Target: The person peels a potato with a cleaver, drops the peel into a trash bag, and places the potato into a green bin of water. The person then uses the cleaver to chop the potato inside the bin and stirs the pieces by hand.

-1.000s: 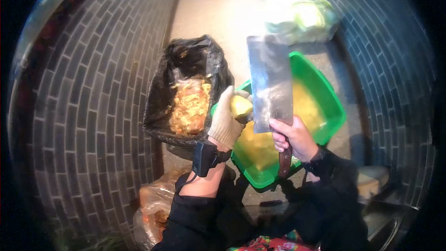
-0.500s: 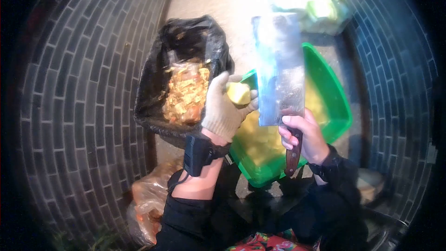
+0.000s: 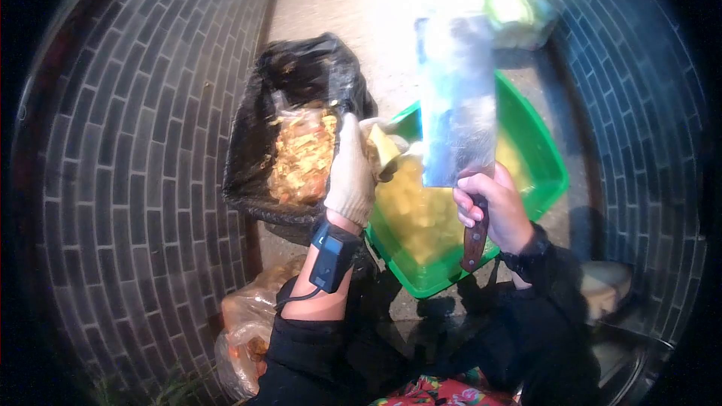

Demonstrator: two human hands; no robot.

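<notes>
My left hand (image 3: 353, 165), in a pale knit glove, holds a yellow potato-like piece (image 3: 384, 147) between the black-lined bin and the green tub. In my bare right hand (image 3: 492, 203) is the dark wooden handle of a wide cleaver (image 3: 460, 105), its blade pointing away from me over the tub. Yellow pieces (image 3: 421, 218) lie in the green tub (image 3: 553, 173); the blade hides part of them. Peelings and scraps (image 3: 302, 154) fill part of the black-lined bin (image 3: 244, 158) left of my glove.
A bag of green cabbage-like vegetables (image 3: 515, 11) lies beyond the tub. At lower left is a clear plastic bag (image 3: 244, 331) with orange items. Brick-patterned walls (image 3: 143, 180) rise on both sides. A round pale object (image 3: 605, 286) sits at lower right.
My left hand has turned and closed more around the yellow piece, its wrist now more upright. The cleaver has shifted slightly in my right hand's grip, staying over the tub.
</notes>
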